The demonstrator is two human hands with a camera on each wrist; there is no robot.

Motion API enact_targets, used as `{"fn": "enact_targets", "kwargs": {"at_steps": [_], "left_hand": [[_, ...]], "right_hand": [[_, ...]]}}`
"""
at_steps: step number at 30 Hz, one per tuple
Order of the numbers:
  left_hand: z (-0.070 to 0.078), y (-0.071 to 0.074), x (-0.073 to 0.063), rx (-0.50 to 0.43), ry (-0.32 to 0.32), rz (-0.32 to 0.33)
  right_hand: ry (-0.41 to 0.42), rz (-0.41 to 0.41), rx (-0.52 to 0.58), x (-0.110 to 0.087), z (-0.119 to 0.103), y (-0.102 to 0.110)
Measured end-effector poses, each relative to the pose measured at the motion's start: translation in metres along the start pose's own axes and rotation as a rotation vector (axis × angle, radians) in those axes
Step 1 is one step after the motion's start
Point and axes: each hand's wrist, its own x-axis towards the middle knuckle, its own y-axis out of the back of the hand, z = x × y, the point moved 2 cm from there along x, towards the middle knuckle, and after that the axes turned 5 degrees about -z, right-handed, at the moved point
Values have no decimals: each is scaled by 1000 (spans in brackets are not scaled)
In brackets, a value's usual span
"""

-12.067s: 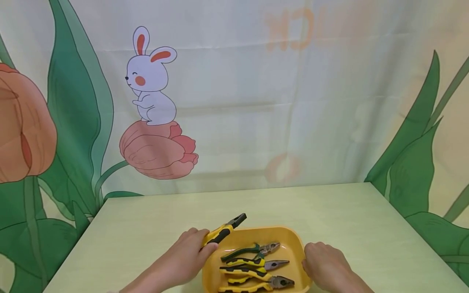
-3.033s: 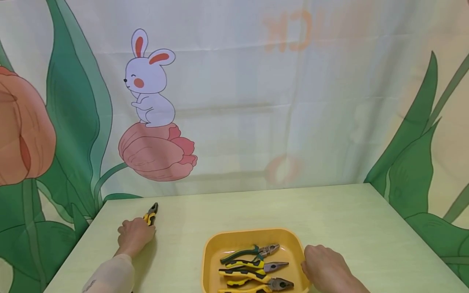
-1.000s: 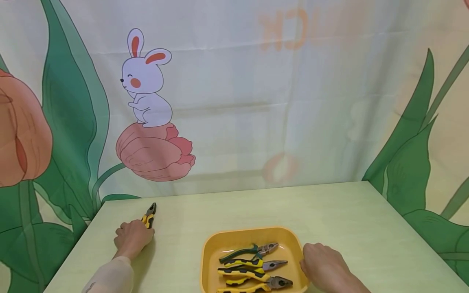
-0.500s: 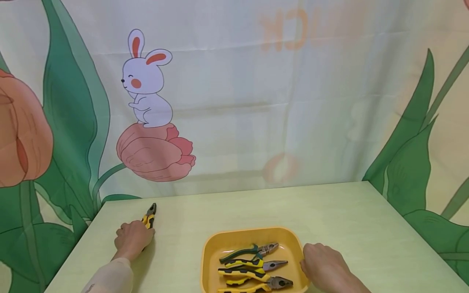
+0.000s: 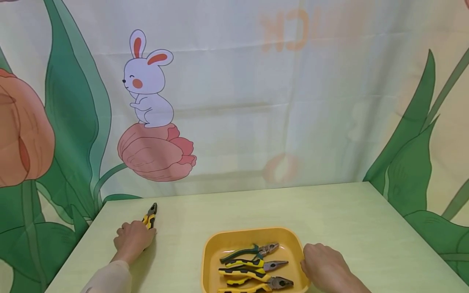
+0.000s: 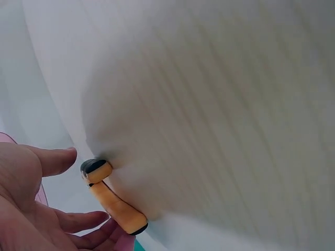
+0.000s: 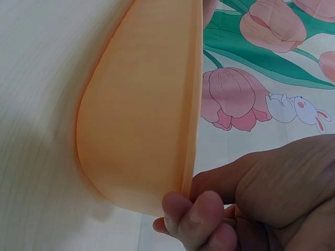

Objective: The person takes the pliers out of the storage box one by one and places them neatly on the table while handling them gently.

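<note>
A pair of yellow-and-black pliers lies at the far left of the table, jaws toward the backdrop. My left hand is over its handles. In the left wrist view the thumb stands apart from the pliers' handles, and extended fingertips are right beside one of them. My right hand pinches the right rim of a yellow plastic tray, thumb and fingers on either side of the wall in the right wrist view. Inside the tray lie green-handled pliers, yellow-and-black long-nose pliers and yellow-and-black combination pliers.
The pale table runs back to a hanging cloth backdrop printed with tulips and a rabbit. Its left and right edges slope away on both sides. The tray's front is cut off by the picture's lower edge.
Twelve seconds ago my left hand gripped the pliers above the tray; they now lie at the far left. Over the last three seconds both hands stay nearly still, the right on the tray rim.
</note>
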Motion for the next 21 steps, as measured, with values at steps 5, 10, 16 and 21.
{"fn": "enact_targets", "kwargs": {"at_steps": [5,10,16,21], "left_hand": [[2,2,-2,2,-4,4],[4,5,-4,-8,-35,20],[6,7,-7,-28,-130,50],[9,6,-11,-63,-197,74]], "right_hand": [[16,32,-5,-1,1,0],[21,35,4,-1,1,-1],[-2,13,-11,0,0,-1],[-12,10,-21,0,1,0]]}}
